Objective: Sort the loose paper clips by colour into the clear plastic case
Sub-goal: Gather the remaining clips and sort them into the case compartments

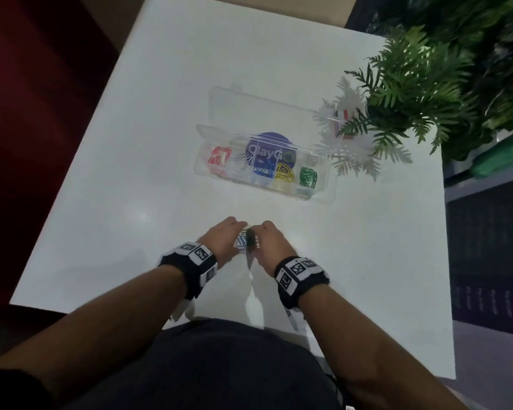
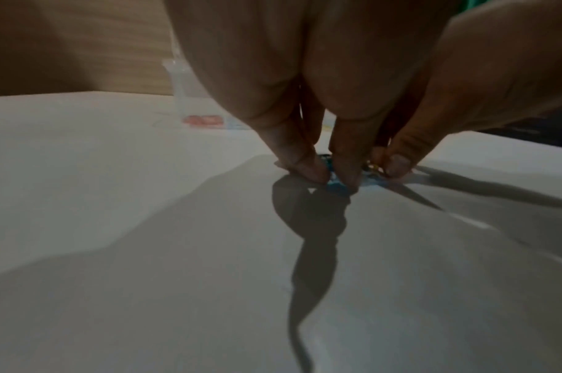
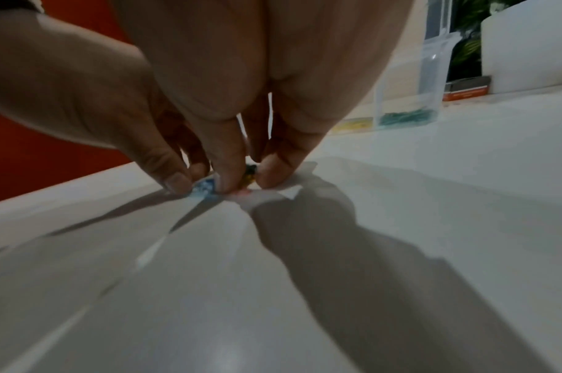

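Observation:
The clear plastic case (image 1: 323, 199) lies open at mid-table, lid (image 1: 249, 105) tipped back. Its compartments hold red (image 1: 219, 156), white (image 1: 241, 162), blue (image 1: 262, 170), yellow (image 1: 285, 173) and green clips (image 1: 308, 176). Nearer to me, a small pile of loose paper clips (image 1: 245, 241) sits between both hands. My left hand (image 1: 234, 232) pinches it from the left, fingertips and thumb down on blue clips (image 2: 335, 186). My right hand (image 1: 261, 235) pinches it from the right, over blue (image 3: 204, 188) and yellow clips (image 3: 249, 175). The fingers hide most of the pile.
A fern-like plant (image 1: 412, 84) in a white pot (image 3: 529, 45) overhangs the case's right end. A purple round label (image 1: 267, 145) shows through the case. The white table (image 1: 131, 202) ends at a left edge and a right edge, with dark shelving (image 1: 492, 247) beyond.

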### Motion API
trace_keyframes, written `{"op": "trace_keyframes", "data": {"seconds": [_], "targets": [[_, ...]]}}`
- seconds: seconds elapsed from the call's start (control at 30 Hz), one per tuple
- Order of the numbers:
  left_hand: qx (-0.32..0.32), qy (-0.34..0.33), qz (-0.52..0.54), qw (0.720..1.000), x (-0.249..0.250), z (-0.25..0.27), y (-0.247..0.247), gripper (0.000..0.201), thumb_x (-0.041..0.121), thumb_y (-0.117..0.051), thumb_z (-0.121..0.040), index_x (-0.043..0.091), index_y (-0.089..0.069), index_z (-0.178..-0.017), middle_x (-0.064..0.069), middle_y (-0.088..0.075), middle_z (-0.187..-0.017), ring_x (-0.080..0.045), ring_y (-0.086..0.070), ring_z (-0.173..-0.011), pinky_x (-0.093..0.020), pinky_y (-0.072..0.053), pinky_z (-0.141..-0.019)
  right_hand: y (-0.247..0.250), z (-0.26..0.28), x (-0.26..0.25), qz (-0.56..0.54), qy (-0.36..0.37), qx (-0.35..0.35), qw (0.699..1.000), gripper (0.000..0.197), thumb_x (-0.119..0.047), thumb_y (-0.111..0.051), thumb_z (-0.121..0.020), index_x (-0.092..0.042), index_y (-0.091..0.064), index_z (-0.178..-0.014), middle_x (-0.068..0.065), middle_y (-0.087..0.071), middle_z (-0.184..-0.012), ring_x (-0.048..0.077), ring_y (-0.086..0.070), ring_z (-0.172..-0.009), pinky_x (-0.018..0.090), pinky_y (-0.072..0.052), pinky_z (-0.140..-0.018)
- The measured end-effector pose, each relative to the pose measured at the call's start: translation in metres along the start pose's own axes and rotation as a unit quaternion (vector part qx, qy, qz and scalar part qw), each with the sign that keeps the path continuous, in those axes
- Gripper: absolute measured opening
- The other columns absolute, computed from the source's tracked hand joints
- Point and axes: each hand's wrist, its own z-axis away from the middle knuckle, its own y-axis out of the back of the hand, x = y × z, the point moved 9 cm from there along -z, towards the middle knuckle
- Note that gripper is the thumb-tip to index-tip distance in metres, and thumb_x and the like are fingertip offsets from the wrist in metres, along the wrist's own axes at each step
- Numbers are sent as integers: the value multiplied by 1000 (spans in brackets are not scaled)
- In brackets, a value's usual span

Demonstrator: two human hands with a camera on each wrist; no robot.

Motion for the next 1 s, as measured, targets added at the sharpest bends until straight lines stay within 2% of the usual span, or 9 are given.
{"op": "trace_keyframes", "data": {"seconds": [0.2,0.27,0.37,0.47,0.53,0.63,0.8,0.9,1.0], "targets": [[-20,19,-26,999,-14,8,1,93,24,-81,-71,13,-29,-147,-7,-39,-134,-25,-48,-118,-31,-39,-97,0,4,8,74,1,-38,997,74,-18,-72,-76,-20,-32,-138,8,-35,-127,29,-42,-111,45,-49,-89],[-17,20,-20,999,-6,5,-3,82,19,-77,-76,13,-32,-144,-7,-41,-132,-27,-52,-113,-32,-41,-94,-2,0,-2,63,12,-34,997,59,-12,-63,-83,-16,-37,-135,11,-37,-126,32,-42,-111,45,-48,-88],[10,27,23,999,3,-2,-3,54,13,-71,-78,13,-48,-128,-8,-50,-119,-27,-56,-106,-34,-44,-90,-2,-3,-15,72,15,-38,997,36,-6,-48,-90,-8,-45,-126,16,-40,-125,34,-43,-112,45,-45,-89],[22,34,42,998,5,-7,-2,42,10,-66,-78,15,-53,-117,-6,-56,-111,-26,-56,-103,-33,-44,-85,0,-4,-16,31,7,-21,999,16,-16,-40,-95,-12,-53,-103,13,-49,-113,32,-48,-107,46,-44,-92],[32,35,52,998,3,-7,0,36,9,-64,-78,16,-54,-112,-5,-59,-107,-25,-57,-99,-30,-43,-81,5,-6,-14,-5,-7,-8,1000,15,-18,-41,-94,-12,-54,-99,15,-53,-110,33,-51,-106,45,-46,-89],[33,33,44,998,2,-6,3,31,8,-62,-79,16,-54,-108,-5,-63,-104,-27,-58,-94,-35,-46,-79,-1,-9,-11,-33,-36,-33,998,29,-6,-46,-90,-7,-53,-118,18,-49,-120,34,-50,-108,35,-39,-80],[33,38,34,998,3,-6,9,26,6,-50,-82,14,-54,-107,-8,-61,-105,-30,-57,-94,-38,-46,-79,9,-12,-15,-30,-54,11,998,16,-24,-44,-88,-13,-56,-90,15,-62,-96,30,-59,-81,39,-45,-69],[29,26,34,999,8,-5,9,24,6,-49,-84,11,-55,-107,-9,-55,-107,-30,-57,-93,-40,-46,-81,4,-12,-25,26,-36,-44,998,21,-11,-46,-91,-7,-55,-108,18,-55,-112,33,-55,-96,39,-44,-77],[20,29,18,999,10,-5,10,18,9,-47,-85,10,-51,-102,-8,-57,-102,-28,-56,-92,-35,-44,-77,-1,-14,-27,73,-27,-59,995,29,-5,-46,-91,-1,-51,-119,21,-49,-121,37,-51,-110,42,-45,-87]]}}
